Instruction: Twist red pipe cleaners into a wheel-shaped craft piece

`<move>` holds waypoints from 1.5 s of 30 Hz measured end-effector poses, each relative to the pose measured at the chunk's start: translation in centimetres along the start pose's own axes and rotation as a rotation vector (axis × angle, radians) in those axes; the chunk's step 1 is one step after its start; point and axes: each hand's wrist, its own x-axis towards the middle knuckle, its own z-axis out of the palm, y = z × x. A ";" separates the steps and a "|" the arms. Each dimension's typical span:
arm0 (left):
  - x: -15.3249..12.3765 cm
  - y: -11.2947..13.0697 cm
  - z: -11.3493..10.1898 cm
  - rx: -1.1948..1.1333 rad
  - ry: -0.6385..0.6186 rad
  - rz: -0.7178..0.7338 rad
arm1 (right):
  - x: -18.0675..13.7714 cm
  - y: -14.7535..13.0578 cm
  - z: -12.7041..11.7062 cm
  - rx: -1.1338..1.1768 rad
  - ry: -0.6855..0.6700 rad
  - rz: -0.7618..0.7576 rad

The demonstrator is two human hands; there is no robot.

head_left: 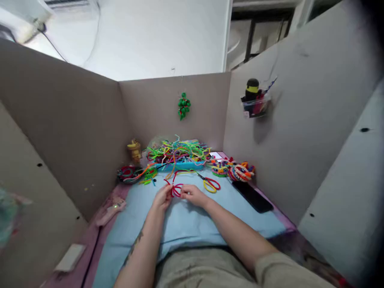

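My left hand (162,197) and my right hand (193,195) meet over a light blue mat (186,224), both pinched on a red pipe cleaner (176,188) bent into loops between them. Just right of the hands lie scissors (211,184) with red and yellow handles. Behind them a blue tray (180,165) holds a heap of several coloured pipe cleaners (177,151).
A black phone (252,196) lies at the mat's right edge, beside finished pipe-cleaner pieces (237,171). A dark bowl (129,174) and a yellow figure (135,149) stand back left. Brown partition walls close in on three sides; a green ornament (184,105) hangs on the back one.
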 end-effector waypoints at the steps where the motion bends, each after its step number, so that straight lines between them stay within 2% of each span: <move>1: 0.1 0.0 0.0 -0.002 -0.007 -0.012 | 0.0 0.2 0.1 -0.022 -0.026 0.011; 5: 0.2 0.2 0.0 0.009 0.010 0.017 | -0.1 1.2 0.0 -0.056 -0.016 0.096; 7: 0.2 0.1 0.2 0.031 0.055 0.088 | 0.0 1.7 -0.3 -0.022 0.077 0.161; 9: 0.1 -0.1 0.5 0.098 0.118 0.190 | 0.1 1.9 -0.7 0.079 0.221 0.217; 11: -0.1 -0.3 0.7 0.200 0.149 0.293 | 0.3 1.8 -0.9 0.186 0.300 0.246; 14: -0.3 -0.8 1.0 0.332 0.094 0.392 | 0.3 1.4 -0.6 0.223 0.250 0.264; 17: -0.5 -1.2 1.1 0.404 0.044 0.430 | 0.3 1.3 0.2 0.201 0.204 0.311; 22: -0.8 -1.2 1.3 0.437 -0.002 0.452 | 0.5 1.5 1.1 0.203 0.259 0.345; 25: -0.8 -1.0 1.3 0.410 -0.002 0.443 | 0.5 1.3 0.9 0.152 0.232 0.280; 29: -0.8 -0.3 0.8 0.325 0.017 0.332 | 0.3 0.8 -0.3 0.124 0.159 0.202; 34: -1.0 0.5 0.8 0.196 -0.060 0.207 | 0.0 0.8 -1.8 0.359 0.057 0.218; 39: -1.4 0.7 0.7 0.091 -0.148 0.113 | -0.1 1.0 -2.0 0.541 -0.005 0.229; 42: -1.4 0.8 0.6 0.095 -0.186 0.090 | -0.1 1.3 -2.1 0.579 -0.008 0.217; 45: -1.3 0.7 0.7 0.160 -0.157 0.138 | 0.0 1.7 -2.3 0.569 0.054 0.248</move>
